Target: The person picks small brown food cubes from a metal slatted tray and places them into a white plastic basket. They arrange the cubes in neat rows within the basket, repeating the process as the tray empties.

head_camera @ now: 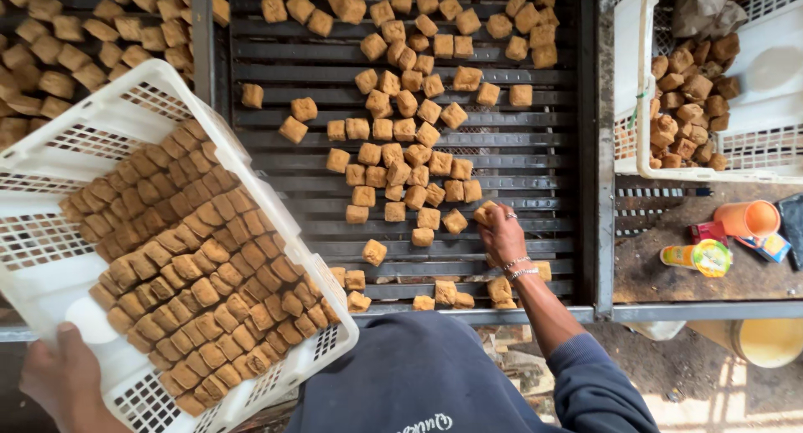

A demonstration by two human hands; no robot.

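Observation:
My left hand (63,379) grips the near corner of a white slatted plastic crate (180,90) at lower left. The crate is tilted and packed with neat rows of brown fried cubes (188,266). My right hand (502,232), with bracelets on the wrist, reaches out over a dark metal slatted rack (276,69) and closes its fingers on one brown cube (483,212). Several loose cubes (401,161) lie scattered across the rack in front of that hand.
More cubes pile at the top left (58,56). A second white crate (753,148) with cubes stands at the right. An orange cup (749,218), a small yellow-green container (698,257) and packets lie on a dirty surface beside the rack. A yellow bucket (765,341) stands below.

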